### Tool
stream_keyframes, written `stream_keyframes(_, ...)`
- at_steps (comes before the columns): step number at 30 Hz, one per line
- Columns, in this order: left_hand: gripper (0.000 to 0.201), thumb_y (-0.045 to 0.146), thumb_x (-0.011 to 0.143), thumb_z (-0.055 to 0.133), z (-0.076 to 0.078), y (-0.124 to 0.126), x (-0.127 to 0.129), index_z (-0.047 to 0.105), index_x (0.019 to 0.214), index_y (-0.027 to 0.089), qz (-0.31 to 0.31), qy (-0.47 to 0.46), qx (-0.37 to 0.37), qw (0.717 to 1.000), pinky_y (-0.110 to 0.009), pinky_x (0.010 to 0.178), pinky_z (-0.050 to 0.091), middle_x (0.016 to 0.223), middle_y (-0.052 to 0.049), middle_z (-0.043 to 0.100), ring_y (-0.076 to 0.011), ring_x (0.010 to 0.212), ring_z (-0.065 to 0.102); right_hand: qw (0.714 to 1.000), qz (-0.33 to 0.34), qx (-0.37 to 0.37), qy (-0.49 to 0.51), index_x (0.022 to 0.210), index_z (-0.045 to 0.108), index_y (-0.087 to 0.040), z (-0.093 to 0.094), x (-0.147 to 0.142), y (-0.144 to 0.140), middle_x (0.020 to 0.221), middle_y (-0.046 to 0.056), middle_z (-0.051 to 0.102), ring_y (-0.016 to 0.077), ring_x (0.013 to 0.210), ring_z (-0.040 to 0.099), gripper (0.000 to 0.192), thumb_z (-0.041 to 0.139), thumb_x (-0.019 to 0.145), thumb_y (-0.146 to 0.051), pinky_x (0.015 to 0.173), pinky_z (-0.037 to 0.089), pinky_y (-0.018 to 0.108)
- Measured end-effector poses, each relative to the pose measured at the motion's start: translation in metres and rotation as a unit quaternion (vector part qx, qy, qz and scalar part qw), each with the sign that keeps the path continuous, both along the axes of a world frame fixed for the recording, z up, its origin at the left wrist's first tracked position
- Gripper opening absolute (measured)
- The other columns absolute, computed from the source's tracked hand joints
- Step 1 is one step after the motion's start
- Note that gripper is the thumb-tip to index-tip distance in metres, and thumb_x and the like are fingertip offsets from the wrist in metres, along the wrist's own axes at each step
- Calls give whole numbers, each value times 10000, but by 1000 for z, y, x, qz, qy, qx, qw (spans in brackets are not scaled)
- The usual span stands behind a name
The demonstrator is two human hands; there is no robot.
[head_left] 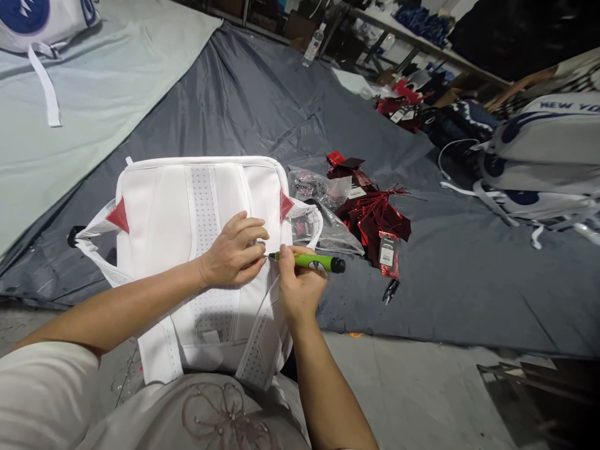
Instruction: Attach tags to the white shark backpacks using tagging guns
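A white backpack (159,219) lies back panel up in front of me, with a dotted strip down its middle, shoulder straps toward my body and red triangles at both sides. My left hand (237,250) lies on the panel, its fingers bent and gripping the fabric, though the exact pinch is partly hidden. In my right hand (302,284) is a green marker pen (319,260) with a black end. Its thin tip points left and meets the panel beside my left fingertips.
Right of the backpack lie clear plastic bags (323,194), a heap of dark red tags (375,215) and a small black item (390,290). More white backpacks (548,150) are stacked at right, near another person's arm (525,84). A bottle (314,45) stands at the back.
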State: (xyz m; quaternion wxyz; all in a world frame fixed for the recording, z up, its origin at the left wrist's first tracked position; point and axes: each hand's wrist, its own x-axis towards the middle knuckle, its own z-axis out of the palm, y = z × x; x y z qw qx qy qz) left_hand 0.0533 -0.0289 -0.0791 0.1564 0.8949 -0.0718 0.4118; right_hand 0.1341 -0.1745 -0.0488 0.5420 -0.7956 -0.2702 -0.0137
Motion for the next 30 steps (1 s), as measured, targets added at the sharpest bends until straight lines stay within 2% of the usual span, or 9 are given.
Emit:
stream_keyframes(7,128,222,798,652,-2,0,-1,580,903,205,6,1,-9,1000,-492,1157,353,1047,-66,645,-255,1205,546,999,24,-15,17,752,630,-166,5,4,4,578,-12,610,120,481,529,281,595,898,-403,493,426,246)
stream_keyframes(19,153,195,769,659,-5,2,-2,588,903,219,0,-21,-35,999,-502,1124,386,1026,-51,644,-254,1165,583,996,41,-52,-67,734,616,-190,10,6,5,645,15,663,131,519,583,272,553,922,-376,546,464,250)
stream_keyframes(25,162,193,767,668,-6,2,-3,590,907,213,-1,-21,-37,999,-497,1132,375,1018,-54,642,-253,1160,583,998,43,-45,-31,741,616,-184,12,6,4,628,6,647,124,505,560,264,565,911,-379,528,443,247)
stream_keyframes(30,154,190,752,659,-5,0,-2,589,886,219,0,-24,-43,999,-490,1134,372,1006,-45,642,-248,1145,588,993,92,-49,59,736,607,-175,17,9,4,605,-20,600,102,507,518,302,574,915,-416,509,408,225)
